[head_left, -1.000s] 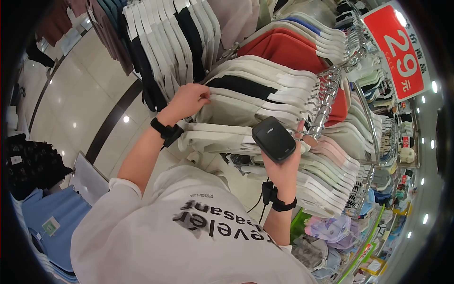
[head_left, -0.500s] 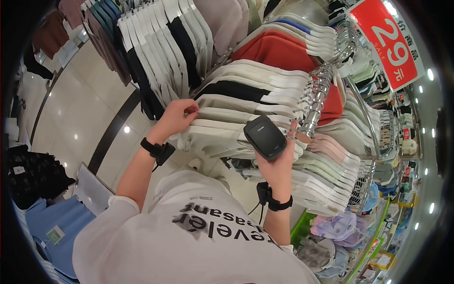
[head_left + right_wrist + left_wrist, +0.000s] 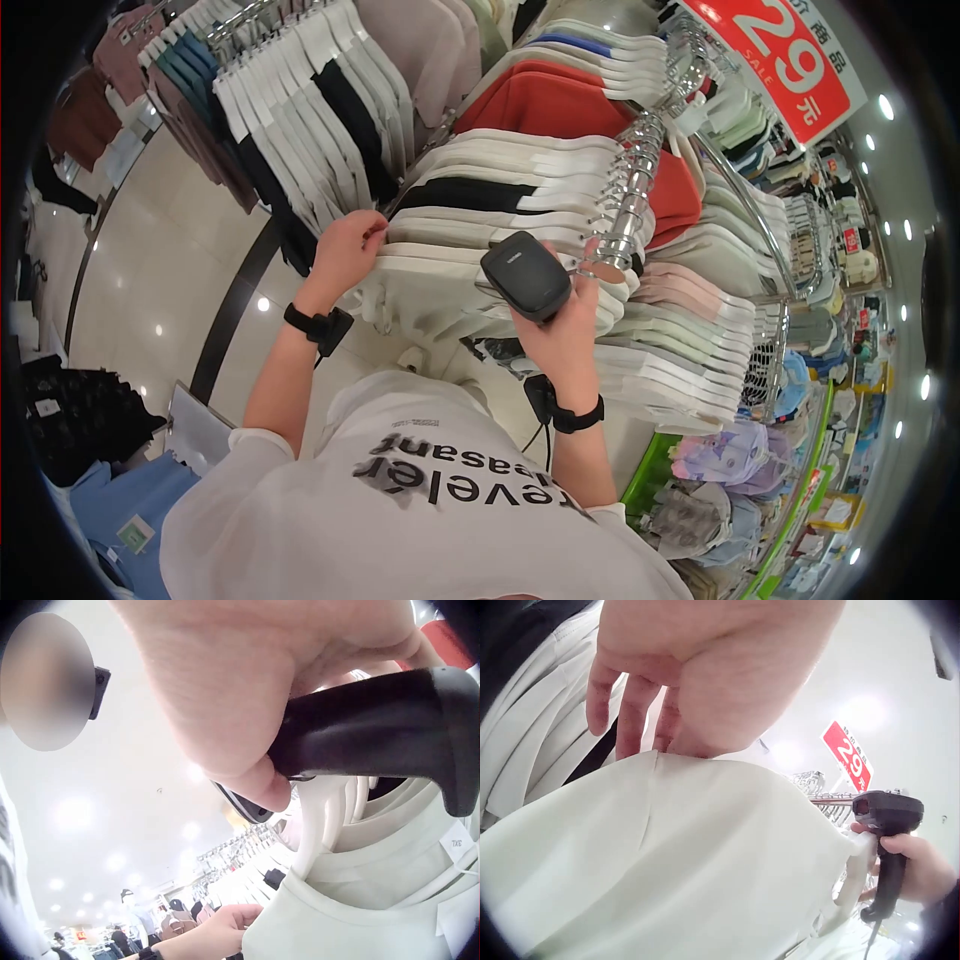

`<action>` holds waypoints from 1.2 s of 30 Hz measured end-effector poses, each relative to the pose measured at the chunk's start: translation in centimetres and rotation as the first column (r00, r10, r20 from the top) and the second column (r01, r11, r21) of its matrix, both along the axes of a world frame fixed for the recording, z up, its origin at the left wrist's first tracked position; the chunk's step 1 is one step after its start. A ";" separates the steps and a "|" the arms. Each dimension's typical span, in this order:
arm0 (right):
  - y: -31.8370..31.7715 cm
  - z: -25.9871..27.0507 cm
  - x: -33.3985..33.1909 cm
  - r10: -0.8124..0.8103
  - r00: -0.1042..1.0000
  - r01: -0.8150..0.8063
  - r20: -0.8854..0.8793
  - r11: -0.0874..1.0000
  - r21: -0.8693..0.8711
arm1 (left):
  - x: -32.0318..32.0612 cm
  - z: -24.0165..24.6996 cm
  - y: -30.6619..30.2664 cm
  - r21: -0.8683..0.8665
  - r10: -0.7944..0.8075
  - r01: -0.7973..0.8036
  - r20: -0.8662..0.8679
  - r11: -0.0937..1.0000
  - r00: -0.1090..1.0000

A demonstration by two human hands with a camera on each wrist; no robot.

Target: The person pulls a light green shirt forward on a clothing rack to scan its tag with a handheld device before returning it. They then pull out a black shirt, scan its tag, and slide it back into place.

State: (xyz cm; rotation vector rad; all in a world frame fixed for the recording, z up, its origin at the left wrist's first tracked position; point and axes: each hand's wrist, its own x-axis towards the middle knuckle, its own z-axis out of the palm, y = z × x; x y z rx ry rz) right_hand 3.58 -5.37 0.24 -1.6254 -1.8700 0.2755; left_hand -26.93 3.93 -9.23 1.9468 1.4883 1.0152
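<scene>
In the head view my left hand [image 3: 343, 258] is at the shoulder end of the front pale shirts on a rail. Its fingertips and thumb pinch the shoulder edge of a pale shirt [image 3: 667, 847], which spreads below the palm in the left wrist view. My right hand [image 3: 562, 335] grips a black handheld barcode scanner [image 3: 525, 275] by its handle, with the scanner's head over the hanger ends of these shirts. A cord runs down from the scanner handle [image 3: 890, 881]. The right fingers reach toward a white hanger [image 3: 864, 844] near the rail's end.
A chrome rail [image 3: 635, 190] carries white hangers with pale, black and red garments [image 3: 545, 100]. A red sale sign [image 3: 780, 60] stands at upper right. More shirts [image 3: 690, 300] hang right of the rail. Blue folded clothes [image 3: 130, 510] lie at lower left.
My left hand has moved from beside the black garment to the paler shirts nearer my body. The right hand keeps hold of the barcode scanner; the rack has shifted left in the head view.
</scene>
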 end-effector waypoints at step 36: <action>-13.3 -3.4 8.1 -0.392 0.639 0.429 -0.662 0.896 -0.116 | 13.7 7.0 -3.8 0.160 -0.197 0.208 -0.081 0.965 0.977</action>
